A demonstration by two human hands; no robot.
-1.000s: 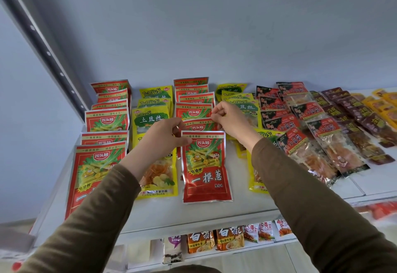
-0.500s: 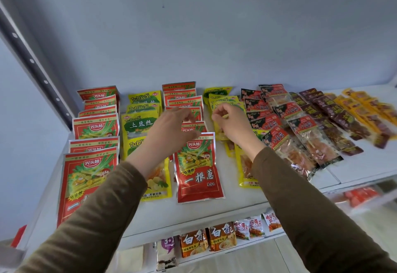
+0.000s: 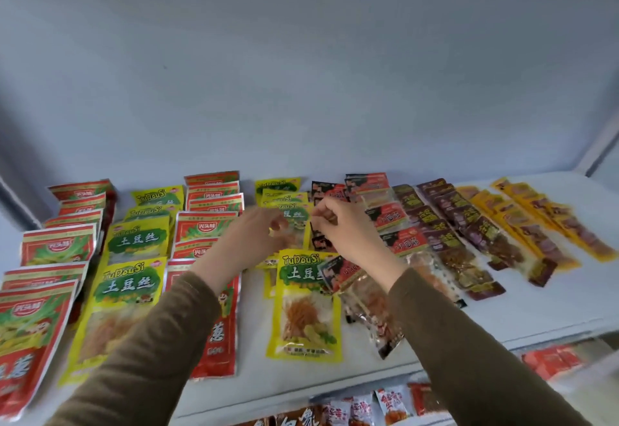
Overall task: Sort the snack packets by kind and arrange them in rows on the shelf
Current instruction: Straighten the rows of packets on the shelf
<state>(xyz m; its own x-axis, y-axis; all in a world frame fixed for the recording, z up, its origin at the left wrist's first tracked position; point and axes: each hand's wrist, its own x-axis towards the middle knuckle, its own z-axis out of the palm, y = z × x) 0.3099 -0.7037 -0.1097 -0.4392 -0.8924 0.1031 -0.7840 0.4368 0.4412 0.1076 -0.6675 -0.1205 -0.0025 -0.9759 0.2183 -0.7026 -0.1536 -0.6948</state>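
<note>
Hands up over the back half of the shelf (image 3: 502, 321), both of yours, in the single head view. Your left hand (image 3: 254, 241) reaches in from the lower left, brown sleeve (image 3: 150, 352) running up to the wrist, palm turned away from you, fingers curled in toward the thumb. The motion blur there is heavy, so you cannot tell whether it pinches a packet edge or nothing. Your right hand (image 3: 345, 231) comes in from the lower right, fingers bent and drawn together at the tips just beside the left hand, over the gap between yellow and black packets; whether it has hold of anything is also unclear.

Around you, the pale back wall (image 3: 301, 73) rises behind the rows. Your forearms cover part of the middle rows, hiding most of one red packet (image 3: 217, 342) near the front edge. Below the shelf lip, a lower tier of small packets (image 3: 368, 409) peeks out.

Now the goods. Red packets (image 3: 57, 244) run in overlapping rows at far left and again beside the yellow potato-strip packets (image 3: 137, 244). Another yellow packet (image 3: 306, 305) lies flat near the front, its clear window showing orange shreds. Right of it sit red-and-black packets (image 3: 402, 241), then dark brown packets (image 3: 469, 241), then long yellow-orange packets (image 3: 542, 224) at far right, all lying shingled front to back.
</note>
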